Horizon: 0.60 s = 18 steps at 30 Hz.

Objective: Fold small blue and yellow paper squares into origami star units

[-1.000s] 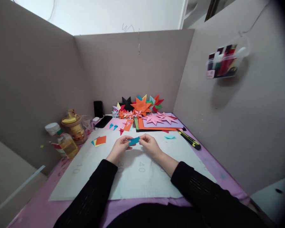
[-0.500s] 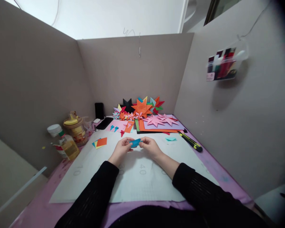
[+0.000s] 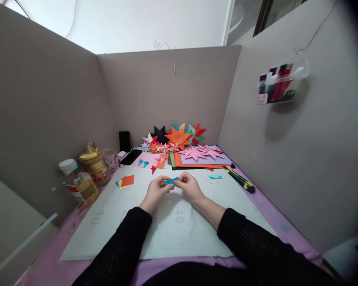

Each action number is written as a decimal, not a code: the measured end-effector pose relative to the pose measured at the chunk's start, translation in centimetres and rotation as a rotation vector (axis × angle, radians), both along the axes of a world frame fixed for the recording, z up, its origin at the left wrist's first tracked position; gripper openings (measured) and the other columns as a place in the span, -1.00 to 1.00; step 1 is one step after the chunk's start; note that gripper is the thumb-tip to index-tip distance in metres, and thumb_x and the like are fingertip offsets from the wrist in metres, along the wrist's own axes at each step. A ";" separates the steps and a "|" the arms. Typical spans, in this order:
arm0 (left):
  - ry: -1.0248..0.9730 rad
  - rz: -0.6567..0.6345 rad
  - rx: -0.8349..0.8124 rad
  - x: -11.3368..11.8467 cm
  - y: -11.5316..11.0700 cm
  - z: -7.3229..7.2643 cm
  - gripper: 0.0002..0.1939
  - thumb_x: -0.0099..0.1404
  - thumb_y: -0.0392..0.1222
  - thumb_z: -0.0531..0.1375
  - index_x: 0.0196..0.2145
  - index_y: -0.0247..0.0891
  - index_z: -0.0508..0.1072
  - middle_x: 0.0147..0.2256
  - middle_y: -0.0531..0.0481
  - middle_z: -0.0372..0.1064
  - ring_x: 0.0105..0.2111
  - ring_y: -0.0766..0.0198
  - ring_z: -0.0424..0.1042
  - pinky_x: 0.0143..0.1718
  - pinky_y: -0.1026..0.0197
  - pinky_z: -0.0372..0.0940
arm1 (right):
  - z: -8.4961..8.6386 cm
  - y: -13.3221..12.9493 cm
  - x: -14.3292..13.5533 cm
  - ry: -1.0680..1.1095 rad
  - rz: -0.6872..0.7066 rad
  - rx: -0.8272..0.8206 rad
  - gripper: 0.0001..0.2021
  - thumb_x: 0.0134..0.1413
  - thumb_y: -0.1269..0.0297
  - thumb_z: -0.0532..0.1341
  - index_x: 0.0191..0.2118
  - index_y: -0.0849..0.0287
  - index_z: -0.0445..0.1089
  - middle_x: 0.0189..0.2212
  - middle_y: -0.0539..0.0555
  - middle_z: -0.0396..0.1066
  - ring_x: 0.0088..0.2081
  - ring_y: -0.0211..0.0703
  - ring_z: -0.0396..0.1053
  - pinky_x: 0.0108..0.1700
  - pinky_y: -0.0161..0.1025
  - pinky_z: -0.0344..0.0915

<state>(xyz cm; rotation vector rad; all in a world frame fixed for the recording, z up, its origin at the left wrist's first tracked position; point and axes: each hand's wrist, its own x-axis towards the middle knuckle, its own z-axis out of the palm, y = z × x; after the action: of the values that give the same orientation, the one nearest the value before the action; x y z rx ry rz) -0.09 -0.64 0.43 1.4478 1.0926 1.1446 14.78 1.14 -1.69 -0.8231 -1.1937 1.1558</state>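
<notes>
A small folded piece of blue paper (image 3: 171, 181) is held between both hands above the white sheet (image 3: 167, 238). My left hand (image 3: 155, 191) pinches its left end, and my right hand (image 3: 191, 186) grips the right end between thumb and fingers. The paper shows as a narrow strip; its exact folds are too small to make out. Left of the hands lie orange, yellow and blue paper squares (image 3: 127, 181), overlapping. To the right rests a folded teal paper piece (image 3: 215, 176).
A yellow-black utility knife (image 3: 240, 180) lies at right. Folded paper stars (image 3: 178, 136) and stacked coloured sheets (image 3: 203, 165) stand at the back. A glue bottle (image 3: 86, 184), a jar (image 3: 94, 167) and phones (image 3: 131, 157) are at left. Grey panels (image 3: 173, 91) enclose the table.
The blue paper now looks narrower than before, and the left hand has shifted slightly right with its fingers closer over it. The whole view has tilted a little.
</notes>
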 end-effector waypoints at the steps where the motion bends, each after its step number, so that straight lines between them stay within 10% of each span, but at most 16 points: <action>1: -0.005 0.008 -0.005 0.0 0.0 0.0 -0.68 0.00 -0.15 0.27 -0.30 -0.34 0.35 -0.50 -0.05 0.43 -0.47 0.27 0.43 -0.47 0.30 0.25 | 0.0 0.0 0.0 0.028 0.019 -0.007 -0.73 -0.31 0.25 0.34 -0.48 0.16 0.23 -0.64 -0.13 0.20 -0.59 -0.34 0.16 -0.50 -0.35 0.09; 18: 0.018 0.023 -0.026 -0.1 -0.1 0.2 -0.71 0.03 -0.06 0.24 -0.37 -0.34 0.38 -0.47 -0.10 0.45 -0.41 0.19 0.46 -0.47 0.29 0.26 | 0.1 -0.1 0.3 -0.119 0.047 -0.008 -0.78 -0.18 0.15 0.27 -0.53 0.21 0.32 -0.67 -0.06 0.27 -0.59 -0.32 0.18 -0.51 -0.33 0.11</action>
<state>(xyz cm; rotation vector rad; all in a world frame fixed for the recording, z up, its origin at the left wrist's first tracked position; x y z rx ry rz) -0.23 -0.76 0.58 1.4313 1.1352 1.1319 15.08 1.04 -1.58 -0.8848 -1.3129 1.1633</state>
